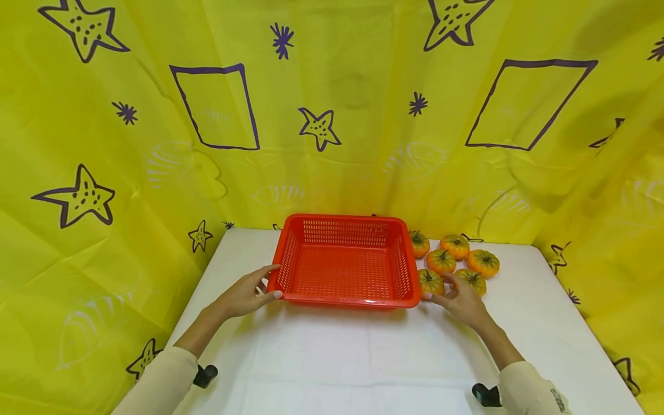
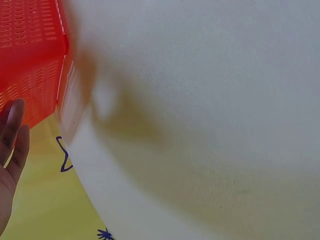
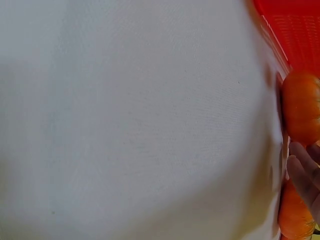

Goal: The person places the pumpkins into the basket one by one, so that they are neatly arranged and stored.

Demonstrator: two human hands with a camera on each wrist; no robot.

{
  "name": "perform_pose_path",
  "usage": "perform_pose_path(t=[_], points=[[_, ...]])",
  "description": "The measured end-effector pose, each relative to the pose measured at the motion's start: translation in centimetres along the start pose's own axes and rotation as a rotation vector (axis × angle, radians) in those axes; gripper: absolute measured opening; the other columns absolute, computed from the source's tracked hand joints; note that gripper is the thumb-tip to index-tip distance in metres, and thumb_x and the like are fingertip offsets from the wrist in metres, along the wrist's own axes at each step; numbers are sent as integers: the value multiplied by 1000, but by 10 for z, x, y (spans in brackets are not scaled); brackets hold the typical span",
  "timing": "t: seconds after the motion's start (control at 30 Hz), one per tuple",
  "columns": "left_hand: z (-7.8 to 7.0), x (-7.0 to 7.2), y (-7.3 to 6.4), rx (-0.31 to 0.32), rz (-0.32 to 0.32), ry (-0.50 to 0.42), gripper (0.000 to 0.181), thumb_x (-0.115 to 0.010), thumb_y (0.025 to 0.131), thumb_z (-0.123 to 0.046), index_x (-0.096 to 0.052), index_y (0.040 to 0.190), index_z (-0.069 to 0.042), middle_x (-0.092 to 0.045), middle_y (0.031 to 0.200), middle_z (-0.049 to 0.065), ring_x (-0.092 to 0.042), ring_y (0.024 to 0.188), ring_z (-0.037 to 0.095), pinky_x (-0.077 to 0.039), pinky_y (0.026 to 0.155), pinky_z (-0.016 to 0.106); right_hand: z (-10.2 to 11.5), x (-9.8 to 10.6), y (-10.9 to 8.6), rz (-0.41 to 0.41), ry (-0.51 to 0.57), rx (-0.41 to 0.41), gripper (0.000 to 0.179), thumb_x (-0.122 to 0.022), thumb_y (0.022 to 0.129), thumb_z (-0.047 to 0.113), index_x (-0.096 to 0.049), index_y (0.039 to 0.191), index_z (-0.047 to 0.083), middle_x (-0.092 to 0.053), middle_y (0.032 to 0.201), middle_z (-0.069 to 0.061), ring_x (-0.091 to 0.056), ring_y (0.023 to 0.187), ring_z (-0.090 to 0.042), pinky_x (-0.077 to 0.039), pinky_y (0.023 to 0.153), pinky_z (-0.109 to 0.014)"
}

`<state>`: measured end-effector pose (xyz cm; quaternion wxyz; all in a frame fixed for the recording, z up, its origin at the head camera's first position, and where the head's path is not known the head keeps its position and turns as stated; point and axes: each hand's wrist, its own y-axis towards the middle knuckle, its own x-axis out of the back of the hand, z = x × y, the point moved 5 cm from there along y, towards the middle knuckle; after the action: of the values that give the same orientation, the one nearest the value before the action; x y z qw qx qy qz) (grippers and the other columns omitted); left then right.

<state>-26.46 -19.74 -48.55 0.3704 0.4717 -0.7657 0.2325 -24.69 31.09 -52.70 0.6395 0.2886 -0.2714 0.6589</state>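
A red plastic basket (image 1: 342, 302) with slotted walls stands on the white table. At its front left corner is my left hand (image 1: 248, 294), with the thumb by the front rim and the fingers by the left rim. The left wrist view shows those fingers (image 2: 19, 150) fairly straight beside the basket wall (image 2: 42, 87). My right hand (image 1: 463, 302) reaches to a small orange pumpkin (image 1: 429, 281) with a green top, beside the basket's right wall. In the right wrist view, its fingers (image 3: 302, 180) lie between that pumpkin (image 3: 301, 107) and another pumpkin (image 3: 294, 212).
Several more pumpkins (image 1: 483, 263) cluster to the right of the basket, one partly hidden behind its rim. A yellow curtain (image 1: 353, 173) with dark star drawings hangs behind the table (image 1: 332, 363) and along both sides.
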Motion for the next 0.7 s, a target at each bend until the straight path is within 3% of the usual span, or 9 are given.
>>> perform_pose_path(t=[0.23, 0.5, 0.7], points=[[2, -2, 3, -2, 5, 1, 76, -67, 93, -50, -40, 152, -11, -65, 112, 3, -58, 88, 11, -50, 73, 29, -5, -7, 4, 15, 35, -21, 92, -80, 83, 46, -40, 148, -6, -52, 139, -31, -65, 87, -23, -52, 64, -28], [1, -2, 6, -30, -9, 4, 74, -67, 94, -49, -41, 152, -11, -66, 109, 1, -58, 87, 9, -51, 75, 28, -6, -10, 8, 1, -14, -16, 93, -81, 83, 46, -40, 146, -9, -56, 134, -30, -64, 86, -21, -50, 65, -29], [1, -2, 6, -37, -9, -10, 75, -68, 93, -47, -41, 152, -10, -64, 106, 1, -59, 85, 9, -51, 74, 27, -7, -11, 10, -11, -30, -4, 90, -82, 82, 42, -43, 145, -9, -62, 120, -26, -60, 80, -18, -46, 65, -30]])
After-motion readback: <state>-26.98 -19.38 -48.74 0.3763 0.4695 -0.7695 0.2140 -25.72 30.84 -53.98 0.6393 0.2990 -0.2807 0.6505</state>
